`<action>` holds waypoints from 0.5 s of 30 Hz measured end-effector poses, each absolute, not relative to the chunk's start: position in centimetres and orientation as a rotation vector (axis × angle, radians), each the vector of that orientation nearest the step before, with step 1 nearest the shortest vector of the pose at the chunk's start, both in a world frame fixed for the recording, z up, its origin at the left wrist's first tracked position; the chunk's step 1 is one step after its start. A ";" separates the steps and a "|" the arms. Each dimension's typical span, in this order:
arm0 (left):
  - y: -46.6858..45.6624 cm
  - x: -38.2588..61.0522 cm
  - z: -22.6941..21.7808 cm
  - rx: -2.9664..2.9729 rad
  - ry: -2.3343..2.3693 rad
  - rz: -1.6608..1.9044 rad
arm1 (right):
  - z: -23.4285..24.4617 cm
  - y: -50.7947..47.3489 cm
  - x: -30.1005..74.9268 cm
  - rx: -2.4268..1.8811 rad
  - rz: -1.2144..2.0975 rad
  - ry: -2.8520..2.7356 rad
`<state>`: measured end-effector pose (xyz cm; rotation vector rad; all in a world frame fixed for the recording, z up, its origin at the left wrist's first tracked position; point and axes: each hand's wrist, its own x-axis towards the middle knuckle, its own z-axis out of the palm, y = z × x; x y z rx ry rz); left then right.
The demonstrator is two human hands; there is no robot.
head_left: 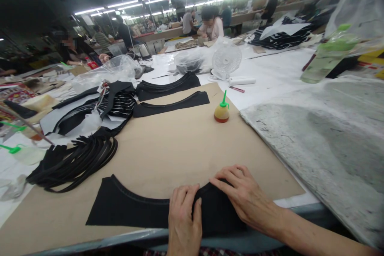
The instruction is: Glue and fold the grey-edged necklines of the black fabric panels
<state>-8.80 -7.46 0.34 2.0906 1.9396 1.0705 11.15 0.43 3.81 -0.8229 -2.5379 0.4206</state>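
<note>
The black curved fabric pc. (pixel 129 210) lay on brown paper (pixel 162 148) at the desk's (pixel 276 68) near edge, prob. light and soft, best held along its curved edge, where L hand (pixel 184 208) and R hand (pixel 241 192) rested, grip pinched or not, I could not tell.

Room over brown sheet (pixel 168 148), bottle (pixel 221 113) beyond

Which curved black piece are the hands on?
The nearest curved black piece: the left hand and right hand both touch it; the others lie farther back.
</note>
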 end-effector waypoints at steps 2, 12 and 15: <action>-7.8 -9.0 0.0 2.191 1.928 1.037 | 3.5 0.2 10.7 -0.810 0.428 -2.575; -9.2 -8.4 -2.0 2.511 1.994 1.018 | 1.3 0.0 10.2 -0.735 0.248 -2.584; -9.3 -9.0 -1.7 2.479 1.904 1.022 | 1.7 0.2 9.9 -0.755 0.249 -2.567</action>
